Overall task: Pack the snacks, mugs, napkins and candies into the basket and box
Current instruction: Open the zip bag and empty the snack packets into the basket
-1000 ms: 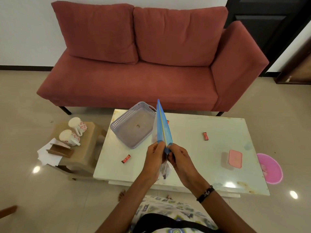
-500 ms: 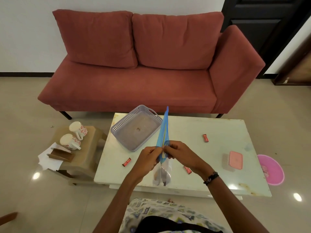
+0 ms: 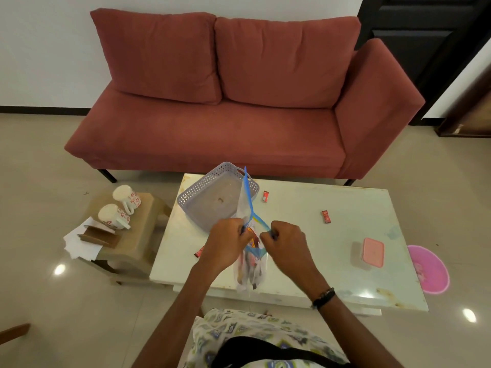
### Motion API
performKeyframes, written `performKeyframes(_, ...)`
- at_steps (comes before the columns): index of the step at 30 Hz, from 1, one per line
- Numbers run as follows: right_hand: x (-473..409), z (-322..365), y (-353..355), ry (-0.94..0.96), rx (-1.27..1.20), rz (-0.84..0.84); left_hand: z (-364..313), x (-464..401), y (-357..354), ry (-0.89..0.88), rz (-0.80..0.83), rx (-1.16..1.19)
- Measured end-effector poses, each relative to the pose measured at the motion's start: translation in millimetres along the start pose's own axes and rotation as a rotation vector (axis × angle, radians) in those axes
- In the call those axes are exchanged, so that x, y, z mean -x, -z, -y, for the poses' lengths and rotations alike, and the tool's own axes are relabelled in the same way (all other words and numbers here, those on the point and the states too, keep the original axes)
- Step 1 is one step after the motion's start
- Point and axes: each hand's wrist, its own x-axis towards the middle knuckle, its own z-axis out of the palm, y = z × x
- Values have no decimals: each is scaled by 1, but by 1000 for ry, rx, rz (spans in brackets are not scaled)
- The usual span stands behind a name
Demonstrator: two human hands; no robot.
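The left hand and right hand each pinch one lip of the blue-topped zip bag, fingers curled, the mouth parted between them; its snack-filled body hangs straight below — long axis vertical. The basket lies just beyond the left hand, nearer it; the table beyond the right has open room.
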Motion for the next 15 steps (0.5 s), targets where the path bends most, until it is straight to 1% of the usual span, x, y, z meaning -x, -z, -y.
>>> performKeyframes(2, -4, -8, 8, -52, -5, -14, 6, 1, 1, -16, -15, 40)
performKeyframes(4, -6, -13, 12, -58, 28, 57, 9, 3, 3, -12, 15, 111)
performKeyframes(7, -11, -10, 10, -10, 49, 187, 10, 4, 4, -5, 61, 188)
performKeyframes(9, -21, -3, 4, 65, 61, 202, 8, 5, 7, 5, 88, 186)
performKeyframes(11, -31, 3, 0, 149, 131, 127, 10, 5, 10, 21, 97, 124)
performKeyframes(12, -34, 5, -2, 172, 165, 91, 11, 5, 11, 27, 83, 34)
performKeyframes(14, -33, 7, -3, 204, 197, 93, 10, 6, 14, -2, 3, -194)
performKeyframes(15, -29, 8, -4, 221, 196, 114, 9, 6, 15, -35, -45, -261)
